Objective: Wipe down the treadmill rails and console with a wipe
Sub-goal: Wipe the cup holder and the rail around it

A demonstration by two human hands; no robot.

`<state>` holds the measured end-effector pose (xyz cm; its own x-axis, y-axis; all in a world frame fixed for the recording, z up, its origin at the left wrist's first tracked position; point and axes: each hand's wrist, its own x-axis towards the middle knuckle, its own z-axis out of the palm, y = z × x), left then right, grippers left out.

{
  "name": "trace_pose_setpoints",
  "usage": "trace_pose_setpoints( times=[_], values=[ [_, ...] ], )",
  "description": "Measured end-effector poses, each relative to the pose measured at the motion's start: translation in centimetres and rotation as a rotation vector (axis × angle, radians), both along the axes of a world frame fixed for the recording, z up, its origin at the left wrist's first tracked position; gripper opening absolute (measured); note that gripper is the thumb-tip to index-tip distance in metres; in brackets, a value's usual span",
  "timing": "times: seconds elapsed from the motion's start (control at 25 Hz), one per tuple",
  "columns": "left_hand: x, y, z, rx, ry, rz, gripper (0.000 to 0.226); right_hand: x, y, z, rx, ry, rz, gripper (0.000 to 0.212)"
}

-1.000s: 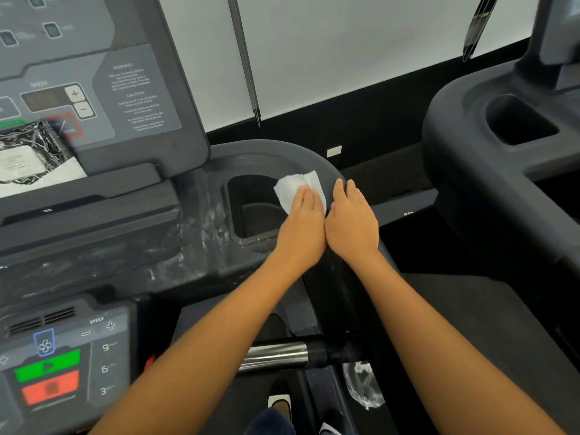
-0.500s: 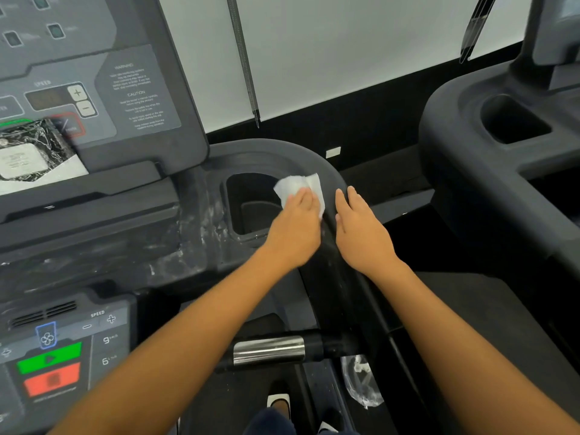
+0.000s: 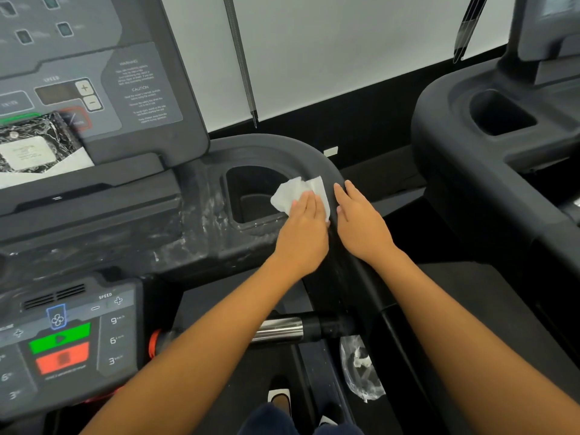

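A crumpled white wipe (image 3: 296,191) lies on the dark right rail (image 3: 317,158) of the treadmill, beside the cup holder (image 3: 254,189). My left hand (image 3: 303,233) presses flat on the wipe with straight fingers. My right hand (image 3: 361,221) rests flat on the outer side of the same rail, just right of the wipe, holding nothing. The upper console (image 3: 94,73) with speed buttons stands at the top left. The console shelf (image 3: 131,233) left of the cup holder shows whitish smears.
A lower control panel (image 3: 66,337) with green and red buttons sits at the bottom left. A chrome grip bar (image 3: 279,329) crosses under my arms. Crumpled clear plastic (image 3: 361,368) hangs by the rail. A wrapped packet (image 3: 34,146) leans on the console. Another treadmill (image 3: 489,142) stands to the right.
My left hand has slid the wipe slightly back and left along the rail by the cup holder. My right hand has moved apart from the left and lies further out on the rail.
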<state>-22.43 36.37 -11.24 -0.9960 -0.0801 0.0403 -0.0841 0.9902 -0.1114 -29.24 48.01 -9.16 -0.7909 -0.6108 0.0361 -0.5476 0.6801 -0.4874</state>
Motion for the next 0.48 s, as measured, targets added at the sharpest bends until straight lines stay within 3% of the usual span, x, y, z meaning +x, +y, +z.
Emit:
trace_pose_setpoints(
  times=[0.2,0.36,0.48],
  values=[
    [4.2,2.6,-0.5,0.071,0.137,-0.084,0.054,0.4,0.1,-0.1,0.026,0.056,-0.015,0.052],
    [1.1,2.2,1.2,-0.111,-0.031,0.036,0.052,0.5,-0.1,0.0,0.027,0.052,-0.029,0.052],
    [-1.0,1.7,1.9,-0.253,-0.054,0.095,0.053,0.5,-0.1,0.0,0.029,0.081,-0.022,0.051]
  ],
)
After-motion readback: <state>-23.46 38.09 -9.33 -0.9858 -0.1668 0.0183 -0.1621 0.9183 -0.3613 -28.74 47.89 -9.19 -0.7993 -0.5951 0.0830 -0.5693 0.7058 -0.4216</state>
